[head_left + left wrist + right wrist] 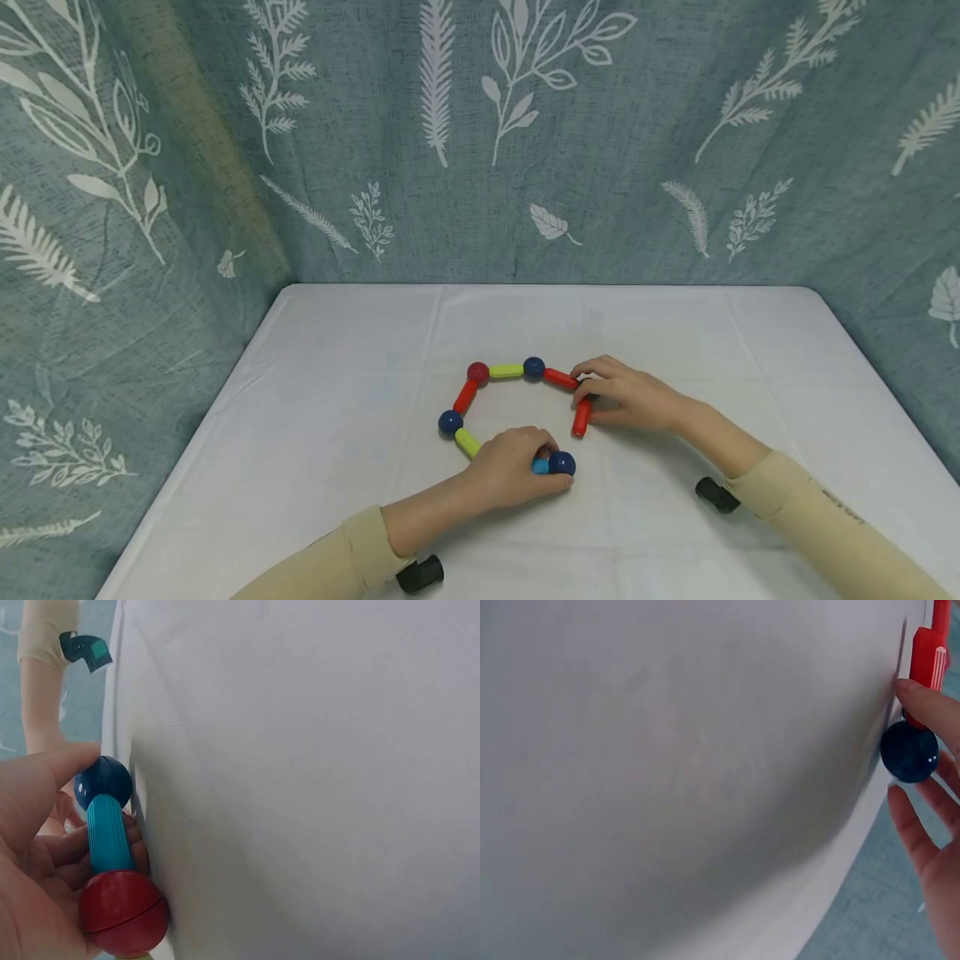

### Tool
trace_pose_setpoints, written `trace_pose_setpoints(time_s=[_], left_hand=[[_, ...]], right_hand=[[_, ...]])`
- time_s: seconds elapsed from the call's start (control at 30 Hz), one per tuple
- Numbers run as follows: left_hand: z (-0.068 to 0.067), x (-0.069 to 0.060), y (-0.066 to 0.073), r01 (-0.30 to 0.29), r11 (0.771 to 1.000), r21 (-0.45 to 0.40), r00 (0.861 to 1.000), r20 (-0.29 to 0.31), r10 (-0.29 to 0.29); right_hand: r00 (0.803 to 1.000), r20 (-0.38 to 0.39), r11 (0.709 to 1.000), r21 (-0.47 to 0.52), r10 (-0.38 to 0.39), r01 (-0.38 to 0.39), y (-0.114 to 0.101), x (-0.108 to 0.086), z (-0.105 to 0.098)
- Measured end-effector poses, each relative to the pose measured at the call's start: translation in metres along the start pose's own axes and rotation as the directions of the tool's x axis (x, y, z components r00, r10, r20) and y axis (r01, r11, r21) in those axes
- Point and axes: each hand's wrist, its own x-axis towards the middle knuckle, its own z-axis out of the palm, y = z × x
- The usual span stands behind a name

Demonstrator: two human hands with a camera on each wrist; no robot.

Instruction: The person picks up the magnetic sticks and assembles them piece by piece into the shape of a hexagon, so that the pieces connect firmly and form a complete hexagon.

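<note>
A ring-like chain of magnetic sticks and balls with a gap at its right lies on the white cloth. My left hand holds its near end: fingers curl round a light blue stick between a dark blue ball and a red ball, thumb against the blue one. My right hand grips the chain's right corner, where fingers surround another dark blue ball and the thumb touches a red stick. A second red stick points toward the left hand's ball, apart from it.
Along the chain's far side run a red ball, a yellow-green stick and a dark blue ball. The white-covered table meets a blue-green leaf-patterned curtain at its back edge. Dark wrist devices hang below both sleeves.
</note>
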Motion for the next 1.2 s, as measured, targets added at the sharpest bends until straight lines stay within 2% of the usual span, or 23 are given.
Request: trace_pose_setpoints(time_s=[0.2, 0.5, 0.6, 0.67, 0.73, 0.8, 0.87, 0.97, 1.03, 1.1, 1.17, 1.2], left_hand=[[0.001, 0.002, -0.002, -0.019, 0.999, -0.03, 1.0, -0.016, 0.018], [0.001, 0.005, 0.0, -0.012, 0.999, -0.039, 1.0, -0.007, 0.011], [0.0, 0.005, -0.001, -0.023, 0.998, -0.056, 1.0, -0.004, 0.022], [-0.004, 0.005, -0.003, -0.034, 0.996, -0.078, 0.999, -0.011, 0.033], [-0.01, 0.005, -0.005, -0.039, 0.995, -0.088, 0.999, -0.041, 0.035], [-0.019, 0.006, -0.01, -0.036, 0.997, -0.07, 0.995, -0.099, 0.029], [-0.029, 0.007, -0.015, -0.01, 1.0, -0.021, 0.985, -0.174, 0.007], [-0.044, 0.008, -0.028, 0.073, 0.992, 0.1, 0.954, -0.296, -0.04], [-0.052, 0.008, -0.037, 0.158, 0.968, 0.197, 0.932, -0.354, -0.08], [-0.057, 0.007, -0.045, 0.238, 0.929, 0.283, 0.916, -0.383, -0.118], [-0.06, 0.005, -0.05, 0.295, 0.895, 0.335, 0.911, -0.38, -0.158], [-0.061, 0.004, -0.052, 0.308, 0.887, 0.344, 0.912, -0.371, -0.173]], right_hand=[[1.0, 0.023, 0.998, 0.066, 0.014, -0.015, -0.008, -0.002, 0.006], [0.997, 0.059, 0.989, 0.139, 0.048, -0.056, -0.015, -0.004, 0.007], [0.993, 0.081, 0.979, 0.174, 0.091, -0.104, -0.016, -0.004, 0.006], [0.986, 0.094, 0.961, 0.228, 0.138, -0.156, -0.018, -0.003, 0.006], [0.976, 0.087, 0.936, 0.279, 0.198, -0.214, -0.018, -0.002, 0.007], [0.966, 0.057, 0.919, 0.299, 0.251, -0.256, -0.019, 0.0, 0.009], [0.956, 0.025, 0.914, 0.289, 0.292, -0.286, -0.019, 0.003, 0.012], [0.938, -0.004, 0.91, 0.244, 0.345, -0.334, -0.019, 0.006, 0.017], [0.927, -0.008, 0.902, 0.232, 0.375, -0.363, -0.019, 0.008, 0.019], [0.913, -0.011, 0.892, 0.222, 0.407, -0.394, -0.019, 0.009, 0.019], [0.899, -0.023, 0.883, 0.199, 0.437, -0.424, -0.02, 0.011, 0.019], [0.893, -0.03, 0.88, 0.186, 0.449, -0.436, -0.02, 0.011, 0.019]])
